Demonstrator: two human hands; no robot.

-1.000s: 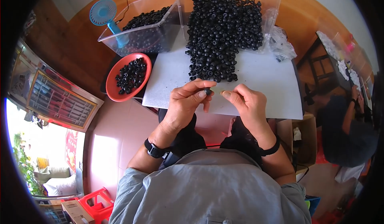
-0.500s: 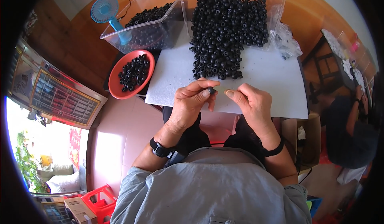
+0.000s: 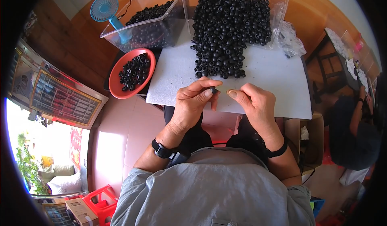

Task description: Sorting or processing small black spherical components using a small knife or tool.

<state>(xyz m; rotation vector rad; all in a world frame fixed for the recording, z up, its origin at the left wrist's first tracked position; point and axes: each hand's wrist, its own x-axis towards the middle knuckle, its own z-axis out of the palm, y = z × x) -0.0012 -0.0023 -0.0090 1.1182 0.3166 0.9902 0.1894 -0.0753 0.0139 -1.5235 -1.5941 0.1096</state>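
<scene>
Between the thumb and fingers of my left hand (image 3: 191, 103) is a small round black plastic piece (image 3: 213, 89). Facing it from the right, my right hand (image 3: 258, 105) has thumb and forefinger pinched together, a short gap from the piece. Whatever lies in that pinch is too small to make out. Both hands are over the near edge of a white foam sheet (image 3: 278, 81). Just beyond them spreads a heap of similar black pieces (image 3: 219, 44), which reaches back into a clear tub lying open toward me.
Left of the sheet, an orange bowl (image 3: 114, 89) holds more black pieces. Behind it stands a clear bin (image 3: 171, 14) of them, with a blue fan (image 3: 104, 9) at its corner. Crumpled plastic bags (image 3: 291, 40) lie right of the heap. Another person (image 3: 352, 133) sits at far right.
My right hand has shifted very slightly to the right, widening the gap to the black piece. My left hand keeps its hold, the piece turned a little.
</scene>
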